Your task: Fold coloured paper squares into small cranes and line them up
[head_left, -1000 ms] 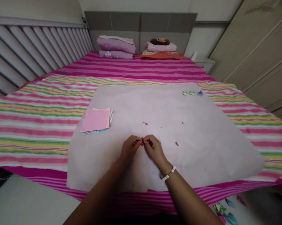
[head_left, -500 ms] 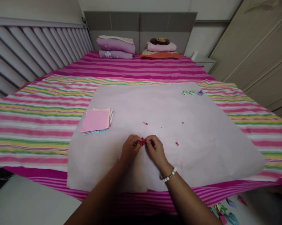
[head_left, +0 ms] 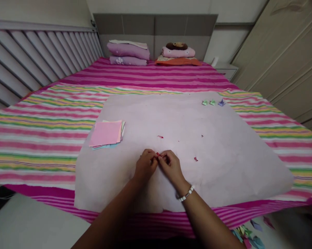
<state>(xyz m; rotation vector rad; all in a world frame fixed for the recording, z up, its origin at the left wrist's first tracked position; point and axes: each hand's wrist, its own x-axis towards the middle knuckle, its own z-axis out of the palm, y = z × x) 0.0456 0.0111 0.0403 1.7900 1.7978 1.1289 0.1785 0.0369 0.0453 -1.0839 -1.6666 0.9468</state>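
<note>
Between the fingertips of both hands is a small folded piece of red paper point(head_left: 158, 154), mostly covered by the fingers. My left hand point(head_left: 146, 163) pinches it from the left. My right hand point(head_left: 170, 164), with a white beaded bracelet point(head_left: 186, 194) at the wrist, pinches it from the right. Both hands are low over a large pale sheet point(head_left: 223, 155) spread on the bed. Red paper scraps lie nearby: one scrap point(head_left: 160, 137) beyond the hands, another scrap point(head_left: 196, 159) to the right.
A stack of coloured paper squares point(head_left: 105, 133), pink on top, lies at left. Two green folded papers point(head_left: 205, 102) and a purple one point(head_left: 221, 102) sit at the far right. Several folded papers point(head_left: 249, 235) lie below the bed's right front edge. Folded bedding point(head_left: 129, 52) is at the headboard.
The fingertips have come closer together around the red paper, and less of it shows now. My right fingers have shifted slightly left.
</note>
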